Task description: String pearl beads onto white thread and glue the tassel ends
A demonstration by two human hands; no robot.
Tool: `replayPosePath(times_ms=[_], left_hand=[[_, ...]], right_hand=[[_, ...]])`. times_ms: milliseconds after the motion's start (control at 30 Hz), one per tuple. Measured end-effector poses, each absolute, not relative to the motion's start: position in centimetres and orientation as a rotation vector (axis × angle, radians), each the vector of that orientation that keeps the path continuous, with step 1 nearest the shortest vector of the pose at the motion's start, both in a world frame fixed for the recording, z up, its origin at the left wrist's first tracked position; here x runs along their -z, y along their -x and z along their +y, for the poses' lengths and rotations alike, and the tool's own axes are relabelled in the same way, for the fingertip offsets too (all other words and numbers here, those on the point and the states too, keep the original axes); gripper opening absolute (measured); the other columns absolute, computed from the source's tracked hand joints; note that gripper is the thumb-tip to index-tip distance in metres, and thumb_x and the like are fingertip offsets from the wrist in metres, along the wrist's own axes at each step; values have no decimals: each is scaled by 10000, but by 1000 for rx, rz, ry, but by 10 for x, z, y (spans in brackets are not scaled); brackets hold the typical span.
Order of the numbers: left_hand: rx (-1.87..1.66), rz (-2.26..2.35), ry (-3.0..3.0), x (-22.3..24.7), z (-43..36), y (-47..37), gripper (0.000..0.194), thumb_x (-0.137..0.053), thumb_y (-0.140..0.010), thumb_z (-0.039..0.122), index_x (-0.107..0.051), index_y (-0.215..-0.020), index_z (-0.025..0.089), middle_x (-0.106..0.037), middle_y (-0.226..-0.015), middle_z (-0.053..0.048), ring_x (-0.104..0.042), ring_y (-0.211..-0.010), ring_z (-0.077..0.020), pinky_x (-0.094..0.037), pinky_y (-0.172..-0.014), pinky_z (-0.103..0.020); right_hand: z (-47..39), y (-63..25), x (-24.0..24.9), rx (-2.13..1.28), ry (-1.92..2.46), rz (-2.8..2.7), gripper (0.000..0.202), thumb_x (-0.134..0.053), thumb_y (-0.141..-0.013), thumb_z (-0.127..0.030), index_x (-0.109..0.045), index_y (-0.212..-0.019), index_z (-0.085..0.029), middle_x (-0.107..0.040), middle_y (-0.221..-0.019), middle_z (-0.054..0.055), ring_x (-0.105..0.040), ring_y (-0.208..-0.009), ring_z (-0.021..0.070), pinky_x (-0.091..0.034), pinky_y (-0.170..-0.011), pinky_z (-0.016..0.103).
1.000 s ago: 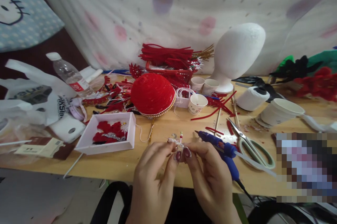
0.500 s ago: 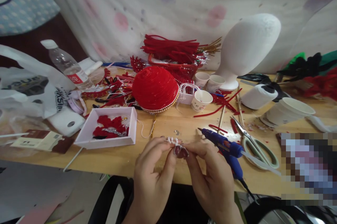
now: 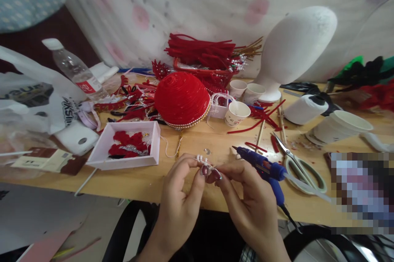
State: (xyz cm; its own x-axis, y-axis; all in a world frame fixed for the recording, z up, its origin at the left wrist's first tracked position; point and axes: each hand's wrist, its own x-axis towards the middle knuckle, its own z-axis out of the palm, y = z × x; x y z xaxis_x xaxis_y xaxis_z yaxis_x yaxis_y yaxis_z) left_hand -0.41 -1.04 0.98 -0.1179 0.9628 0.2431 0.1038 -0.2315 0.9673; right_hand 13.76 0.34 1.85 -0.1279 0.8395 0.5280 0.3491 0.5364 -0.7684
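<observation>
A small cluster of white beads (image 3: 203,159) sits between the fingertips of both hands, above the table's near edge. My left hand (image 3: 184,192) pinches it from the left with thumb and fingers. From the other side my right hand (image 3: 243,188) pinches the cluster's lower right end; whether a wire or thread runs there I cannot make out. Just right of that hand lies a blue hot glue gun (image 3: 261,163) with a clear glue stick. Beyond my hands rests a red domed cap (image 3: 181,97) with a pearl trim along its rim.
Scissors (image 3: 300,165) lie right of the glue gun. A white box (image 3: 101,147) holding red pieces stands at left. Several paper cups (image 3: 238,114), a thread cone (image 3: 304,110), a white foam head (image 3: 295,48) and a red basket (image 3: 209,74) of red stems fill the back. A bottle (image 3: 74,69) stands back left.
The view has shifted slightly. My fingers have shifted a little around the bead cluster, with both hands still pinching it. Nothing else on the table has visibly moved.
</observation>
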Motion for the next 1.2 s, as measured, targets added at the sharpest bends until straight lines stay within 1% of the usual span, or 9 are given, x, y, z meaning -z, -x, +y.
replayPosePath(times_ms=[200, 367, 533, 800, 867, 933, 1000, 1100, 1200], left_hand=[[-1352, 1158, -1300, -10, -13, 7, 181, -537, -1013, 298, -694, -1023, 209, -686, -1057, -57, -663, -984, -189, -524, -885, -284], [-1387, 1141, -1298, -9, -12, 7, 115, -586, -986, 234, -700, -990, 223, -677, -1043, -40, -649, -1037, -182, -512, -912, -261], [-1456, 1153, -1395, -10, -10, 6, 119, -599, -970, 178, -699, -974, 241, -664, -993, -16, -637, -1000, -157, -509, -891, -240], [-1462, 1338, -1369, -5, -15, 9, 42, -690, -912, 214, -654, -908, 236, -639, -913, 4, -632, -924, -156, -502, -867, -254], [-1508, 1429, -1324, -6, -15, 11, 152, -733, -876, 237, -623, -981, 236, -623, -975, -8, -624, -976, -176, -497, -896, -278], [-1497, 1442, -1347, -10, -13, 14, 266, -736, -871, 255, -622, -1111, 237, -635, -1125, -45, -606, -1116, -211, -476, -983, -318], [-1406, 1354, -1409, -16, -11, 16, 237, -688, -906, 257, -659, -1141, 232, -665, -1185, -68, -610, -1166, -230, -470, -1024, -346], [-1315, 1228, -1424, -24, -9, 18, 122, -638, -923, 202, -724, -1007, 222, -729, -1053, -57, -677, -1031, -215, -528, -939, -326], [-1329, 1191, -1357, -27, -9, 18, 128, -659, -891, 159, -738, -975, 214, -753, -1007, -46, -701, -983, -203, -550, -898, -296]], right_hand=[[4, -139, -23, -623, 1016, -1724, 138, -584, -927, -84, -636, -915, -212, -706, -760, -16, -695, -674, 102, -557, -633, 176], [4, -137, -23, -715, 1001, -1701, 128, -555, -946, -96, -603, -908, -209, -650, -709, -31, -633, -598, 98, -527, -568, 186], [5, -135, -20, -726, 998, -1671, 136, -534, -959, -97, -579, -909, -215, -614, -720, -34, -611, -626, 99, -515, -586, 189], [7, -137, -23, -737, 1013, -1705, 131, -538, -972, -119, -578, -882, -206, -623, -713, -30, -614, -630, 94, -512, -598, 190], [8, -138, -25, -731, 1015, -1718, 126, -534, -972, -125, -584, -885, -201, -629, -713, -24, -621, -629, 98, -517, -598, 198], [9, -138, -26, -718, 1024, -1734, 118, -535, -972, -131, -596, -895, -196, -641, -717, -18, -628, -625, 103, -518, -595, 209], [9, -138, -27, -704, 1033, -1739, 113, -543, -968, -135, -607, -896, -194, -651, -718, -13, -633, -621, 108, -518, -594, 222], [8, -139, -28, -706, 1034, -1713, 109, -560, -957, -127, -617, -895, -195, -654, -705, -19, -634, -606, 108, -514, -582, 223], [8, -139, -27, -705, 1036, -1691, 91, -579, -952, -134, -628, -910, -198, -654, -699, -24, -616, -584, 107, -497, -557, 225]])
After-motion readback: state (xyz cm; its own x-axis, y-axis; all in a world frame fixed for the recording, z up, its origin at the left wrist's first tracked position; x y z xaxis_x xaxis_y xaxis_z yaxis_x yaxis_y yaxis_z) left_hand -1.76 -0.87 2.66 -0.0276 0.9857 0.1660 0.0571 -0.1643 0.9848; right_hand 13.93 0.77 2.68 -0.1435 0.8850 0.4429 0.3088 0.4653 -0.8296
